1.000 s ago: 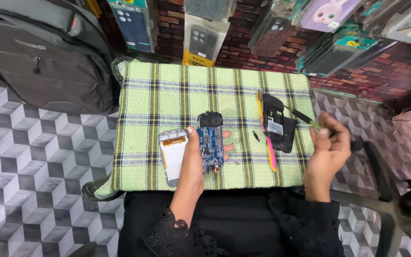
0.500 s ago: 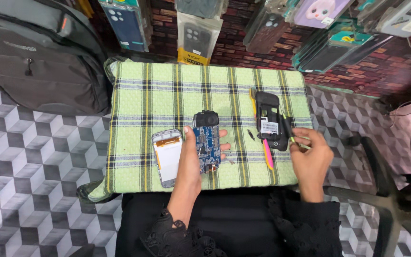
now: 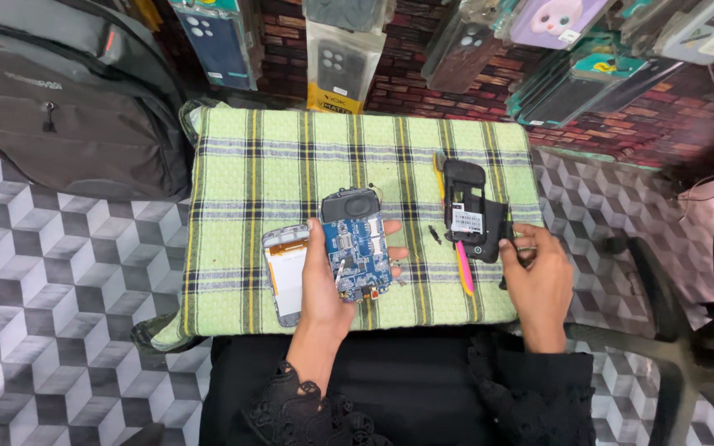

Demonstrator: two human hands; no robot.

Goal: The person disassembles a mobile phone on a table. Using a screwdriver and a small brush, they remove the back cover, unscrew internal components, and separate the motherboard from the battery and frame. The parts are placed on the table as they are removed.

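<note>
My left hand (image 3: 330, 285) lies on a green plaid cloth (image 3: 241, 165) and holds a blue phone circuit board (image 3: 359, 250) that has a black speaker block at its top. A phone display part (image 3: 285, 268) with an orange panel lies just left of that hand. My right hand (image 3: 539, 277) rests at the cloth's right edge. Its fingers pinch a thin dark tool (image 3: 511, 242) next to a black phone back housing (image 3: 473, 211). A pink and yellow pry tool (image 3: 462, 268) lies under the housing.
Small dark loose parts (image 3: 434, 234) lie between the board and the housing. A grey backpack (image 3: 59, 107) sits on the patterned floor at left. Packaged phone cases (image 3: 340, 49) hang on the brick wall behind. A chair frame (image 3: 663, 347) stands at right.
My right hand has dropped from above the cloth's right side to beside the black housing, still pinching the thin tool. My left hand keeps its hold on the board.
</note>
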